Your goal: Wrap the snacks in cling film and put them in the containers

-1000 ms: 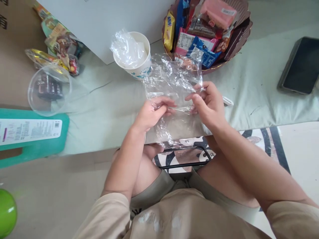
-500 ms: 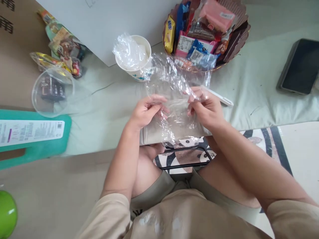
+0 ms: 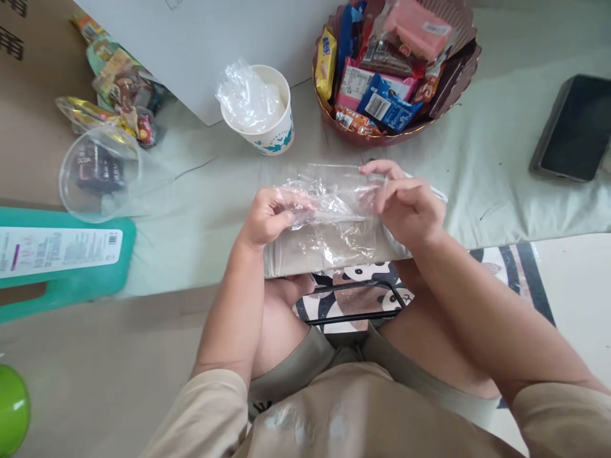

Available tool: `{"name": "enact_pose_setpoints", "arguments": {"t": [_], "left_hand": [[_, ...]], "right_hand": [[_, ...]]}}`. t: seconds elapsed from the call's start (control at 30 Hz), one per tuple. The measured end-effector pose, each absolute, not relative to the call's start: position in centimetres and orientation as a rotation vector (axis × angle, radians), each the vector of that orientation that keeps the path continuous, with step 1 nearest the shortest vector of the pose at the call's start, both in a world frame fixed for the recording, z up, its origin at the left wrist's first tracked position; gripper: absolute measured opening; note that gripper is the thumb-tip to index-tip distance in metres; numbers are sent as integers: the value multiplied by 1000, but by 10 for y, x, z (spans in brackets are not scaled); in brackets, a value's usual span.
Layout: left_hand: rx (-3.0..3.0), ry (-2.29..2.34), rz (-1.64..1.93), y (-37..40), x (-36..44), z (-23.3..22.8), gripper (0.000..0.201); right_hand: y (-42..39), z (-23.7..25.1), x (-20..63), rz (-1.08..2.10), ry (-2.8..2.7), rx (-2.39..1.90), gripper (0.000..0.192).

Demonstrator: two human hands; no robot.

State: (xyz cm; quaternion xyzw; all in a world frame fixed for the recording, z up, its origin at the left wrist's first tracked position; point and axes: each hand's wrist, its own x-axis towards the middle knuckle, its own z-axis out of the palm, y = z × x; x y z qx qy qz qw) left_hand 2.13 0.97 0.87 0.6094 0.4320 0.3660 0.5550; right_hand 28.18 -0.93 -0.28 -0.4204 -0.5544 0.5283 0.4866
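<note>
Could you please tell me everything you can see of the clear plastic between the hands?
The plastic looks like thin, glossy, see-through film, crinkled, with bright glints along its folds; bag or sheet, I cannot tell. It spreads between the left hand, which holds its left side, and the right hand, whose fingers touch its right side, above the cloth.

You have two hands at the middle of the frame, your left hand (image 3: 262,219) and your right hand (image 3: 415,213), and one crinkled clear plastic film (image 3: 334,200). Above them, you see one paper cup (image 3: 275,137) and one scalloped bowl (image 3: 465,35); its snack packets (image 3: 389,105) overlap, so you cannot total them. You also have one phone (image 3: 580,124) at far right, and one teal container (image 3: 112,270) at the left edge.
</note>
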Motion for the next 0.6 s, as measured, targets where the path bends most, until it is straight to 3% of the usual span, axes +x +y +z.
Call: {"name": "enact_pose_setpoints", "arguments": {"t": [0.13,0.2,0.27,0.37,0.5,0.6], "left_hand": [[1587,1095,928,9,20,4,37],[1587,1165,993,8,22,1,54],[1653,1206,1030,7,23,-1,58],[1888,1151,1042,9,23,-3,37],[2042,1128,1056,11,24,-1,9],[2000,1128,1070,11,26,2,15]], "right_hand": [[-8,-6,282,1202,-1411,-1109,68],[-9,-8,281,1081,-1479,-1135,66],[-10,-11,280,986,-1521,-1121,64],[-10,-16,280,885,-1495,-1057,61],[-8,-23,281,782,-1465,-1012,30],[-6,-28,283,835,-1495,-1052,48]]}}
